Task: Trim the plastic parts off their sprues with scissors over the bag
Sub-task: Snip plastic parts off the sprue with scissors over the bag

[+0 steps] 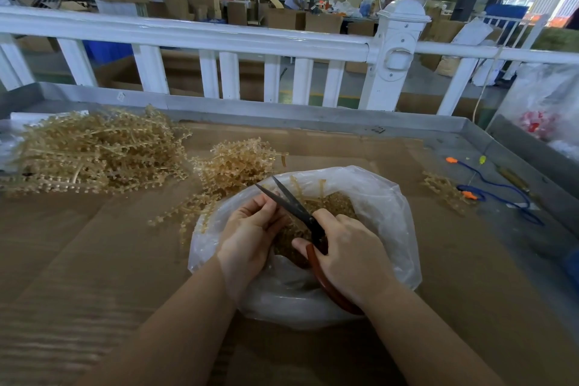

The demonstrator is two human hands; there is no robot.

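Observation:
A clear plastic bag (385, 207) lies open on the cardboard-covered table, with tan cut parts (336, 202) piled inside. My right hand (347, 255) grips the red-brown handles of dark-bladed scissors (289, 202), whose blades stand apart and point up-left over the bag. My left hand (250, 235) is curled over the bag's left rim, its fingers pinching a tan sprue piece by the lower blade; the piece itself is mostly hidden. Tan sprues (233, 166) lie heaped just beyond the bag, and a larger heap (97, 150) sits at the far left.
A small loose sprue (445, 186) lies right of the bag beside a blue cord with orange ends (498, 191). Another clear bag (545, 110) with red contents stands at the far right. A white railing (219, 37) runs behind the metal-edged table.

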